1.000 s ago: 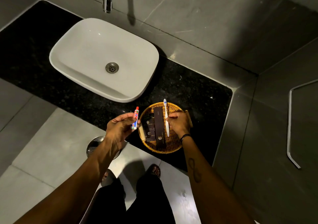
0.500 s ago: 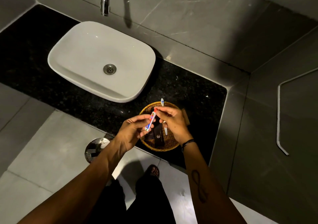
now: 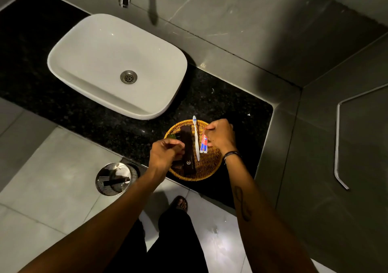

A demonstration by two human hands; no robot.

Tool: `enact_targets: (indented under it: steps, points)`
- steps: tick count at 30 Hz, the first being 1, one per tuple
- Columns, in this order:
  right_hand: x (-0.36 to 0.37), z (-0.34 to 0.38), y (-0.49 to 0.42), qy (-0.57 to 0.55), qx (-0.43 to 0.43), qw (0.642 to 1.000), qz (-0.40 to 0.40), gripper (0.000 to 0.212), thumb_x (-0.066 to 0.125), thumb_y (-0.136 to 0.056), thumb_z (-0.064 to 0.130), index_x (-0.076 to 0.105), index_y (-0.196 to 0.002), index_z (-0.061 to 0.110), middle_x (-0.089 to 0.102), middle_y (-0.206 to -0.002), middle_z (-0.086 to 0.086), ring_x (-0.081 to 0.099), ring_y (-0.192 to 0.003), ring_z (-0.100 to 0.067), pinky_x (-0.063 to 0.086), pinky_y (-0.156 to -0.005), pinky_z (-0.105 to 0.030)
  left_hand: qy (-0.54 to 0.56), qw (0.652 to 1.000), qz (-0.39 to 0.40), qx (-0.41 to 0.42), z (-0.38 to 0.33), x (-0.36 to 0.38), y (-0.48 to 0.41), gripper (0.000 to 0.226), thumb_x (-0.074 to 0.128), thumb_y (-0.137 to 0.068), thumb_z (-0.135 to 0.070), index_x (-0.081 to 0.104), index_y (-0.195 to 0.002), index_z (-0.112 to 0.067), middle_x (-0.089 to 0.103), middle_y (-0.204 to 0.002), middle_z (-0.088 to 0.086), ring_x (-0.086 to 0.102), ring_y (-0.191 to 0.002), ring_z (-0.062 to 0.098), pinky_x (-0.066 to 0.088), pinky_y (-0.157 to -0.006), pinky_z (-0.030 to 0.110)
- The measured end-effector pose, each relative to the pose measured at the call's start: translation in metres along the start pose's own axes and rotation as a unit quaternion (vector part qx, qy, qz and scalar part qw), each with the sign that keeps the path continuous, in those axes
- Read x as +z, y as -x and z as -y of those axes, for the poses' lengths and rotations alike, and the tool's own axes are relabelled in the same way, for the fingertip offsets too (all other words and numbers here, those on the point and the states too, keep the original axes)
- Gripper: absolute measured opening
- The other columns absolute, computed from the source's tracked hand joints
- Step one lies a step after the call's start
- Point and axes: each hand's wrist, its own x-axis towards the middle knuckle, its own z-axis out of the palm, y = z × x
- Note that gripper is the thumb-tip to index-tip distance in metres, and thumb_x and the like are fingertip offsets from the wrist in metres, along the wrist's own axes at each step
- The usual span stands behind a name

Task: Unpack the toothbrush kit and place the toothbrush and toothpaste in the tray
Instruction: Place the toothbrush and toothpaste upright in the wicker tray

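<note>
Nothing in front of me reads as words. The long dark brown box point(image 3: 187, 146) lying in my round woven wicker tray point(image 3: 212, 165) carries a small pale hexagon-shaped emblem near its closer end, with a line of tiny pale print running along the box above it, too small to make out. The small white tube of toothpaste with red and blue print point(image 3: 203, 144), pinched at its top by the fingers of my right hand point(image 3: 220, 135), has coloured lettering that I cannot read either.
</note>
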Motion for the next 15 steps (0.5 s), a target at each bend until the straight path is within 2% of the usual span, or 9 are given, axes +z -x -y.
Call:
enact_targets:
  steps: [2,3,5,7,9,11,13,15]
  points:
    - [0.003,0.002,-0.012,0.095,-0.009,0.995,-0.006,0.012,0.072,-0.094,0.019,0.082,-0.099,0.014,0.08,-0.105,-0.012,0.078,-0.097,-0.032,0.064,-0.093,-0.044,0.018,1.0,-0.011,-0.004,-0.001,-0.007,-0.002,0.009,0.072,-0.093,-0.003,0.078,-0.089,-0.009,0.081,-0.091,0.018,0.076,-0.087,0.034,0.066,-0.075,0.034]
    - [0.006,0.004,-0.017,0.128,-0.014,0.992,-0.006,0.013,0.07,-0.096,0.017,0.08,-0.102,0.014,0.078,-0.111,-0.013,0.076,-0.104,-0.033,0.062,-0.096,-0.042,0.023,1.0,-0.015,-0.005,-0.002,-0.01,-0.002,0.008,0.071,-0.094,-0.003,0.078,-0.091,-0.006,0.08,-0.096,0.023,0.075,-0.086,0.033,0.065,-0.077,0.035]
    - [0.012,0.008,-0.023,0.168,-0.026,0.985,-0.007,0.016,0.068,-0.097,0.013,0.077,-0.11,0.011,0.075,-0.119,-0.014,0.073,-0.111,-0.033,0.062,-0.096,-0.041,0.03,0.999,-0.017,-0.009,-0.006,-0.016,-0.001,0.007,0.069,-0.096,-0.002,0.075,-0.098,0.001,0.077,-0.104,0.03,0.074,-0.089,0.036,0.064,-0.086,0.043]
    - [0.021,0.01,-0.029,0.201,-0.034,0.979,-0.007,0.018,0.068,-0.097,0.013,0.075,-0.113,0.011,0.074,-0.122,-0.015,0.071,-0.114,-0.035,0.062,-0.094,-0.041,0.036,0.999,-0.021,-0.012,-0.008,-0.023,-0.002,0.009,0.067,-0.097,-0.003,0.074,-0.1,0.003,0.075,-0.106,0.031,0.073,-0.093,0.039,0.063,-0.089,0.045]
    - [0.031,0.009,-0.032,0.223,-0.031,0.974,-0.008,0.021,0.065,-0.098,0.014,0.073,-0.118,0.011,0.071,-0.127,-0.016,0.068,-0.119,-0.037,0.06,-0.097,-0.044,0.044,0.999,-0.025,-0.013,-0.008,-0.029,-0.003,0.014,0.066,-0.098,-0.003,0.073,-0.105,0.007,0.074,-0.106,0.032,0.073,-0.093,0.039,0.064,-0.086,0.041]
    - [0.039,0.008,-0.034,0.231,-0.022,0.973,-0.013,0.025,0.058,-0.101,0.013,0.069,-0.123,0.011,0.066,-0.133,-0.017,0.065,-0.124,-0.039,0.056,-0.101,-0.048,0.055,0.998,-0.033,-0.019,-0.008,-0.034,-0.005,0.019,0.064,-0.099,-0.002,0.07,-0.11,0.012,0.072,-0.105,0.033,0.072,-0.09,0.038,0.062,-0.089,0.045]
    - [0.045,0.006,-0.035,0.235,-0.018,0.972,-0.019,0.028,0.054,-0.102,0.012,0.067,-0.127,0.01,0.065,-0.135,-0.019,0.063,-0.126,-0.04,0.054,-0.102,-0.048,0.059,0.997,-0.039,-0.027,-0.006,-0.039,-0.006,0.016,0.064,-0.1,-0.002,0.071,-0.107,0.011,0.072,-0.104,0.032,0.071,-0.089,0.037,0.061,-0.093,0.05]
    - [0.048,0.004,-0.036,0.237,-0.019,0.971,-0.022,0.029,0.053,-0.103,0.012,0.066,-0.128,0.009,0.064,-0.136,-0.02,0.063,-0.126,-0.04,0.054,-0.103,-0.048,0.058,0.997,-0.04,-0.031,-0.005,-0.044,-0.007,0.014,0.063,-0.1,-0.003,0.072,-0.104,0.007,0.074,-0.103,0.03,0.072,-0.087,0.036,0.063,-0.09,0.045]
